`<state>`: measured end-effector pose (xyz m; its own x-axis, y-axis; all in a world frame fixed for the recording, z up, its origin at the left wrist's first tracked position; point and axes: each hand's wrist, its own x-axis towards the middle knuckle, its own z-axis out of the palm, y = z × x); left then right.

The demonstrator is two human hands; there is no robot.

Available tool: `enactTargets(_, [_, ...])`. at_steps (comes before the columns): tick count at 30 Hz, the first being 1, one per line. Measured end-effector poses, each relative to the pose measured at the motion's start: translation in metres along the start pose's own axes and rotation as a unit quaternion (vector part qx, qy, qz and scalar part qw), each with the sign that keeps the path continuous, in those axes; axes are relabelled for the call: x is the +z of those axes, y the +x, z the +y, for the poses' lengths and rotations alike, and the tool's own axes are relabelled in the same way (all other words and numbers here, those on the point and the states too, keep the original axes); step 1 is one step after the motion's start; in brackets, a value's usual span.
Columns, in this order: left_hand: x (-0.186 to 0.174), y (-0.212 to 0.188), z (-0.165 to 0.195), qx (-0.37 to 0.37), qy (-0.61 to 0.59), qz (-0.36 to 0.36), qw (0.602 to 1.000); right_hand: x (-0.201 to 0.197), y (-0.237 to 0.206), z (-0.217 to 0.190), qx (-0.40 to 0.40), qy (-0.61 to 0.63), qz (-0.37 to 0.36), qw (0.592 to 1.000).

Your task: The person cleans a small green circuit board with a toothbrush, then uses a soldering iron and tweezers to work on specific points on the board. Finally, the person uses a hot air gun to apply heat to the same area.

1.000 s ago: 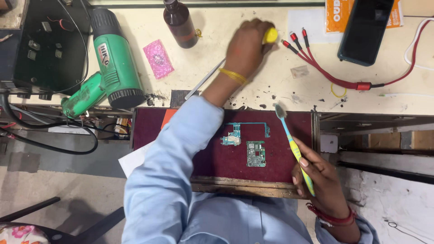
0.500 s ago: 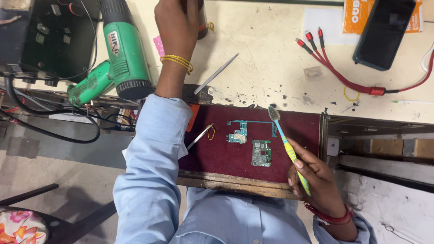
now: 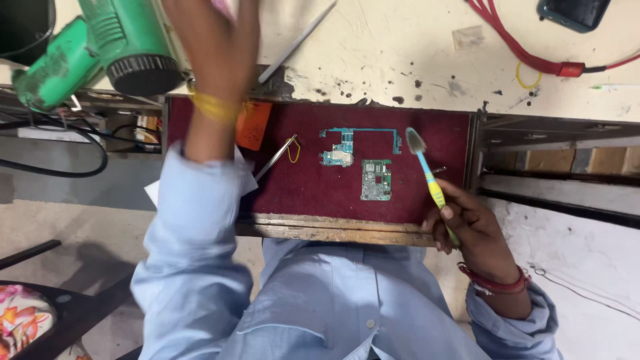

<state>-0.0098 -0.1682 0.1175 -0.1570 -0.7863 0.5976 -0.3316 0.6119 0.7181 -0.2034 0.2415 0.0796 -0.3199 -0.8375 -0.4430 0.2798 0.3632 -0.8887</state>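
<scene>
Clamped in the right hand (image 3: pixel 467 227) is a worn toothbrush with a blue neck and yellow-green handle (image 3: pixel 427 180): the fingers curl shut around the lower end of the handle, and the grey bristle head points to the far side, hovering over the right part of the dark red felt mat (image 3: pixel 313 193). Whether the bristles touch the felt cannot be told. The left hand (image 3: pixel 213 47) is raised at the far left and badly blurred, so I cannot tell whether its fingers are apart or together, or whether it holds anything; a yellow band sits at its wrist above the light blue sleeve (image 3: pixel 193 220).

Largest of the things around is the cream, paint-chipped workbench top (image 3: pixel 400 60) across the far side, with the red mat set in a wooden-edged recess just near of it. A green heat gun with a black nozzle (image 3: pixel 100 47) lies at the far left, close to the raised hand. Red cables (image 3: pixel 527 47) run across the far right. A long metal rod (image 3: pixel 297 43) lies slanted on the bench top just right of the blurred hand.

On the mat, a green rectangular circuit board (image 3: pixel 376 180) lies just left of the brush, not touching it. A teal frame-shaped board piece (image 3: pixel 350 147) lies just beyond it. Metal tweezers (image 3: pixel 275 159) lie slanted farther left, beside a small yellow wire loop (image 3: pixel 293 150).
</scene>
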Motion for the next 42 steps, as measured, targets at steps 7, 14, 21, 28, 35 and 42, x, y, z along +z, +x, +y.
enactTargets(7, [-0.038,-0.152,0.047,0.176,-0.01,-0.385,0.906,-0.013,-0.003,0.014,0.021,-0.043,0.041,0.998])
enactTargets(14, [-0.025,-0.153,0.026,0.162,0.063,-0.396,0.902,0.007,0.041,-0.018,-0.111,-0.298,-0.016,0.948])
enactTargets(21, [-0.012,-0.152,0.017,0.158,0.069,-0.41,0.896,0.007,0.066,-0.025,-0.096,-0.275,0.003,0.957])
enactTargets(28, [-0.018,-0.147,0.024,0.337,0.142,-0.332,0.87,-0.002,0.059,-0.018,-0.093,-0.242,0.017,0.966])
enactTargets(35, [-0.014,-0.145,0.018,0.069,-0.011,-0.429,0.901,-0.009,0.027,-0.02,-0.166,-0.162,0.01,0.973])
enactTargets(42, [-0.02,-0.146,0.026,0.114,0.029,-0.33,0.937,-0.006,0.044,-0.012,-0.127,-0.218,0.009,0.968])
